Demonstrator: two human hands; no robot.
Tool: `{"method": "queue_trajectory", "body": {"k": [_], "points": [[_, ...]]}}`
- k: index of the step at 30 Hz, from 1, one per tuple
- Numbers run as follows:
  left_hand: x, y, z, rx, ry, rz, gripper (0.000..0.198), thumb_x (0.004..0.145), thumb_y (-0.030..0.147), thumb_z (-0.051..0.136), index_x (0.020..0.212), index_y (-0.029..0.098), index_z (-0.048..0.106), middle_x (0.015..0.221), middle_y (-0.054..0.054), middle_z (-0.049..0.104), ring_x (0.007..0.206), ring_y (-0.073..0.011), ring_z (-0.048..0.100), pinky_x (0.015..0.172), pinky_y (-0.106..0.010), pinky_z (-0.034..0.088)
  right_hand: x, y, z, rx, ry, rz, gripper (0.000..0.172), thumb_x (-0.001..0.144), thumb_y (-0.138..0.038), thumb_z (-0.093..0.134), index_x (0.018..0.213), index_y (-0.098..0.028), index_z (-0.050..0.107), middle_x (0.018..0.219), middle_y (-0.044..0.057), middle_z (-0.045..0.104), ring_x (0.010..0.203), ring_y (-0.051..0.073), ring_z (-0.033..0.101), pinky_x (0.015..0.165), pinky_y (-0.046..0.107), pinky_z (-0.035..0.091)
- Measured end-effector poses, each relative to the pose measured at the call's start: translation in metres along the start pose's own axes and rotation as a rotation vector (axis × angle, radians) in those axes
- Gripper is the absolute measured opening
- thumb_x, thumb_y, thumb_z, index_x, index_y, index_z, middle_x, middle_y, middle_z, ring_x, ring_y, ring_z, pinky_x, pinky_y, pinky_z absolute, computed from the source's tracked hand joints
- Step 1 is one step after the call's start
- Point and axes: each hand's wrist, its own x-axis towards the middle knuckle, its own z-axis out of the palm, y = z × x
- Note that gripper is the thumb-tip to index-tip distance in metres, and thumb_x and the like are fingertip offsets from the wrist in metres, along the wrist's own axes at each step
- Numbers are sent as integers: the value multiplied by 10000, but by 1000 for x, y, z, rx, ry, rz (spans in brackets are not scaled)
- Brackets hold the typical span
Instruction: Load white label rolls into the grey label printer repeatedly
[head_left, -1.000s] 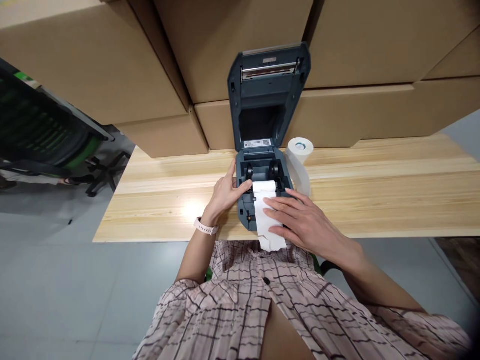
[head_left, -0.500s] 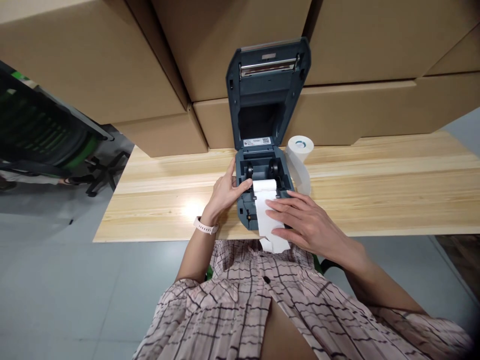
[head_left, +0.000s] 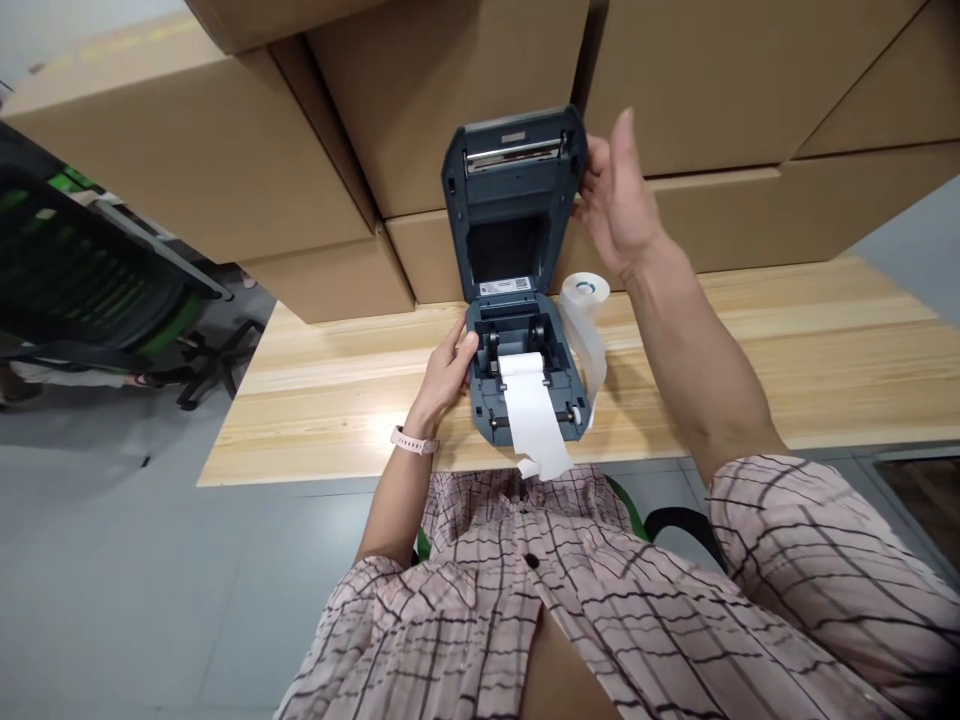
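Note:
A dark grey label printer [head_left: 525, 395] sits on the wooden table [head_left: 750, 350] with its lid [head_left: 510, 210] standing open. A white paper roll lies inside, and its paper strip [head_left: 534, 420] runs out over the front edge. My left hand [head_left: 448, 372] rests against the printer's left side, fingers curved around the edge. My right hand [head_left: 619, 200] is raised to the lid's upper right corner, fingers on its edge, thumb stretched upward. A second white roll [head_left: 586, 300] stands just right of the printer, its tail hanging down beside it.
Large cardboard boxes [head_left: 735, 90] are stacked along the back of the table, right behind the lid. A dark office chair [head_left: 90, 270] stands at the left on the grey floor. A white wristband [head_left: 414, 441] is on my left wrist.
My right hand left the paper strip at the printer's front and rose to the lid's top right corner. The left hand stayed at the printer's side. The view shifted a little.

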Motion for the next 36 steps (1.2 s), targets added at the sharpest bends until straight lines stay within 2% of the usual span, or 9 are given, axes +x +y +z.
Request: {"method": "queue_trajectory", "body": {"k": [5, 9, 12, 17, 24, 28, 31, 32, 36], "points": [[10, -1, -8, 31, 137, 80, 812, 914, 830, 681, 1425, 201, 727, 668, -21, 684, 544, -150, 599, 495, -275, 436, -86, -23, 14, -69, 88, -151, 810, 1096, -801, 134, 1332, -297, 723, 1310, 39, 794, 1377, 274, 681, 1206, 545, 532], [-12, 19, -7, 95, 269, 362, 593, 1034, 703, 602, 1448, 294, 716, 1270, -111, 794, 1185, -251, 746, 914, -359, 609, -183, -28, 30, -336, 28, -287, 447, 1150, -572, 445, 1307, -322, 780, 1435, 28, 768, 1420, 279, 661, 1253, 610, 483], [-46, 34, 3, 318, 118, 594, 458, 1117, 533, 532, 1511, 344, 668, 1516, -72, 713, 1455, -273, 635, 1192, -474, 513, -224, -20, 42, -551, -52, -309, 332, 1146, -364, 519, 1342, -305, 781, 1490, 52, 747, 1490, 273, 618, 1259, 584, 494], [-85, 31, 19, 636, -123, 807, 422, 1147, 358, 472, 1510, 268, 666, 1519, -84, 730, 1612, -264, 504, 1328, -542, 359, -237, -8, 49, -640, -48, -335, 488, 1144, -263, 479, 1622, -263, 573, 1584, 84, 678, 1558, 256, 560, 1282, 533, 487], [-79, 20, 25, 727, -24, 866, 438, 1130, 260, 398, 1445, 249, 702, 1435, -75, 783, 1566, -252, 567, 1344, -550, 316, -238, -5, 53, -685, 0, -355, 483, 1142, -244, 409, 1578, -278, 615, 1565, 53, 698, 1528, 262, 592, 1270, 532, 477], [-106, 11, 23, 662, 101, 850, 370, 1098, 250, 500, 1380, 227, 738, 1424, -98, 780, 1458, -266, 655, 1207, -520, 501, -238, -4, 55, -696, 9, -303, 443, 1148, -291, 403, 1495, -285, 678, 1541, 35, 718, 1511, 257, 608, 1288, 534, 442], [-146, 0, 21, 449, 434, 748, 265, 1078, 317, 573, 1042, 229, 820, 1024, -58, 842, 969, -211, 779, 821, -367, 617, -238, -5, 57, -674, 24, -252, 449, 1149, -324, 385, 1482, -289, 684, 1528, 26, 727, 1509, 253, 607, 1307, 536, 414], [-157, -2, 22, 373, 398, 557, 318, 1080, 374, 586, 920, 220, 813, 884, -49, 816, 834, -197, 756, 728, -338, 598, -238, -5, 58, -664, 31, -243, 452, 1148, -330, 380, 1477, -287, 688, 1522, 27, 732, 1510, 254, 604, 1304, 533, 415], [-170, 11, 35, -127, -287, -445, 579, 938, 728, 700, 935, 162, 818, 886, -135, 839, 751, -234, 777, 573, -313, 588, -237, -7, 61, -645, 49, -218, 464, 1144, -356, 366, 1456, -283, 702, 1509, 37, 740, 1509, 265, 597, 1301, 536, 404]]}}
